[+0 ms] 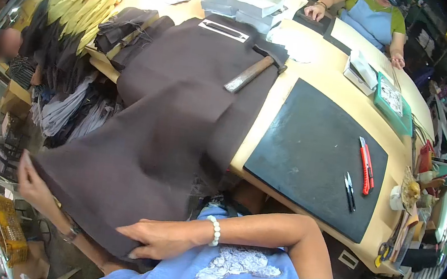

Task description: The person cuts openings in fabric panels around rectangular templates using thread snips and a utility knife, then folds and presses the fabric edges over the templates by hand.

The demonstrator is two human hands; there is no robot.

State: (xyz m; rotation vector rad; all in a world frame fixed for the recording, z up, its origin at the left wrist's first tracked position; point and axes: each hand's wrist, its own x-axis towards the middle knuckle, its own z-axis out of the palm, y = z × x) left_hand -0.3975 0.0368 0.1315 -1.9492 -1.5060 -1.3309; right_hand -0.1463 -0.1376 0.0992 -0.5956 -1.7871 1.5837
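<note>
A large dark brown sheet of leather or cloth (140, 135) hangs off the table toward me, its far part lying on the tabletop. My left hand (34, 183) is closed on its left edge, with part of the fingers hidden behind it. Near its lower corner my right hand (161, 239) grips the sheet, fingers bent, a beaded bracelet on that wrist. A hammer (251, 73) with a worn wooden handle lies on the far part of the sheet. Beyond it rests a pale slotted template (223, 30).
A black cutting mat (317, 151) carries a red utility knife (366, 165) and a thin dark pointed tool (349, 192). Grey boxes (257, 1) stand at the back. Yellow pieces (78, 2) hang at left. Across the table a co-worker (367, 20) sits near a green tray (396, 119).
</note>
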